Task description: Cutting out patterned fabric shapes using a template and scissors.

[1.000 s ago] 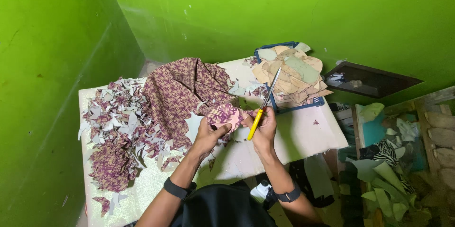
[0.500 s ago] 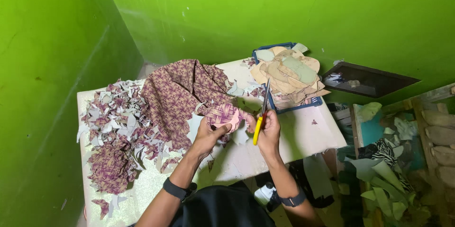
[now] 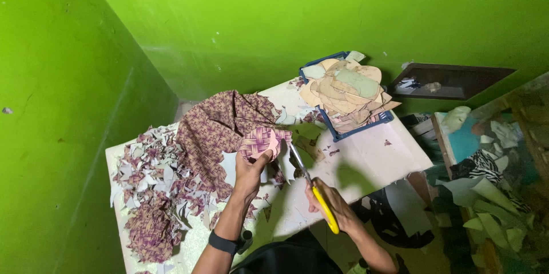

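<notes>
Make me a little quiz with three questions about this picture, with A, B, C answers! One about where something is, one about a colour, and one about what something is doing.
1. Where is the blue basket of beige cut shapes?
A. on the floor
B. at the table's far right corner
C. in the person's lap

2. What colour are the handles of the scissors?
A. yellow
B. red
C. black

3. What is the left hand doing?
A. resting flat on the table
B. holding up a patterned fabric piece
C. hanging empty

Answers:
1 B, it stands on the tabletop near the green wall.
2 A, the grips in the right hand are yellow.
3 B, fingers pinch the piece by the blades.
</notes>
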